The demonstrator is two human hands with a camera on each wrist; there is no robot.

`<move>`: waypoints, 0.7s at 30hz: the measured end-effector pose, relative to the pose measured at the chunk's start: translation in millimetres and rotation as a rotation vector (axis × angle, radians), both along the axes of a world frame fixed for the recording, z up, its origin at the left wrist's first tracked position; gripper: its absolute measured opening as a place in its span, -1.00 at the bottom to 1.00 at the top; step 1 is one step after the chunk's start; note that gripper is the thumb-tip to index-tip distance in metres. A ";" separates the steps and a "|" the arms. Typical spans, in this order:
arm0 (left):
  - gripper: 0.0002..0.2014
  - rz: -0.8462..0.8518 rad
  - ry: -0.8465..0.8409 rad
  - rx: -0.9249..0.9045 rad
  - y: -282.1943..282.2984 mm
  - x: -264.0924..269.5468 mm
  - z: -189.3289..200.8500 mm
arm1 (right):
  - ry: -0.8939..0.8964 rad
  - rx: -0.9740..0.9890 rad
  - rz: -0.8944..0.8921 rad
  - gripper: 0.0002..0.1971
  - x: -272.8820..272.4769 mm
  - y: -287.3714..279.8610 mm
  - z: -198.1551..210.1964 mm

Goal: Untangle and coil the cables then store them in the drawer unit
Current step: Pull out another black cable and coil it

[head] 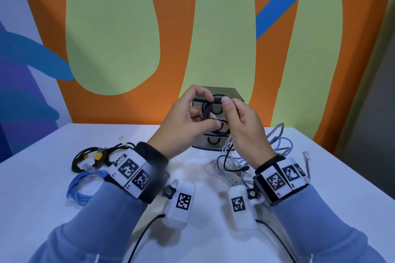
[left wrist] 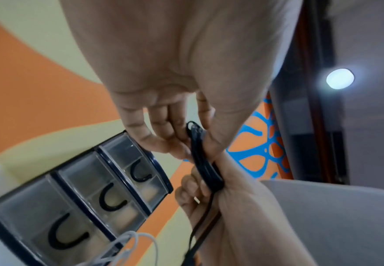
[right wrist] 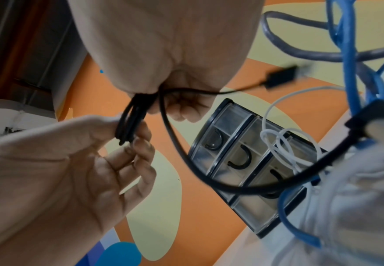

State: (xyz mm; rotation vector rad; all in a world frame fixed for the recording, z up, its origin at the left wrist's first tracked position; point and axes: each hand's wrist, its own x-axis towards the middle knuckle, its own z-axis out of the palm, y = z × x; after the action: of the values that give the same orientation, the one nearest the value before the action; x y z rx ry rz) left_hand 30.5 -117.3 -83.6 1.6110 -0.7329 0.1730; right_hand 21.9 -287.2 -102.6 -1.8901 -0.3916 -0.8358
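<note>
Both the left hand (head: 188, 117) and right hand (head: 241, 121) pinch the black cable coil (head: 208, 109).

The scene is evenly and softly lit. A round ceiling lamp (left wrist: 340, 78) is seen glowing with a halo in the left wrist view. Mild glare is spread over the white worktop (head: 333, 177), and only faint shadows are cast. Straight edges are bowed by wide-angle distortion. Motion blur, probably, is shown on the loose black plug (right wrist: 282, 77) and nearby cables.
</note>
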 end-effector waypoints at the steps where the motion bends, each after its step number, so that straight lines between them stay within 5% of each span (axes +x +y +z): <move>1: -0.59 0.052 -0.057 0.041 -0.9 -0.5 -1.3 | -0.005 0.000 0.004 -0.57 -0.1 -0.3 0.0; 6: -0.71 0.337 -0.403 0.261 -4.4 -1.0 -6.5 | 0.015 0.001 0.061 -0.56 1.9 1.8 -2.6; 12: -0.93 0.413 -0.529 0.470 -4.3 5.1 -13.6 | 0.090 0.025 0.092 -0.52 6.0 -1.4 -6.0; 16: -0.96 0.384 -0.476 0.231 -7.9 6.6 -10.4 | 0.181 0.156 0.090 -0.47 11.3 -2.7 -8.1; 21: -0.88 0.207 0.055 -0.311 -6.6 9.8 0.2 | 0.279 0.261 0.214 -0.46 6.3 3.1 -5.7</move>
State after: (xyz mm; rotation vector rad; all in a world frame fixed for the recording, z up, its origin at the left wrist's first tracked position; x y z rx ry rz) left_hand 40.3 -123.9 -83.4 1.3844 -0.4693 0.3727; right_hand 28.2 -284.1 -108.3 -1.6578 -0.2905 -0.4485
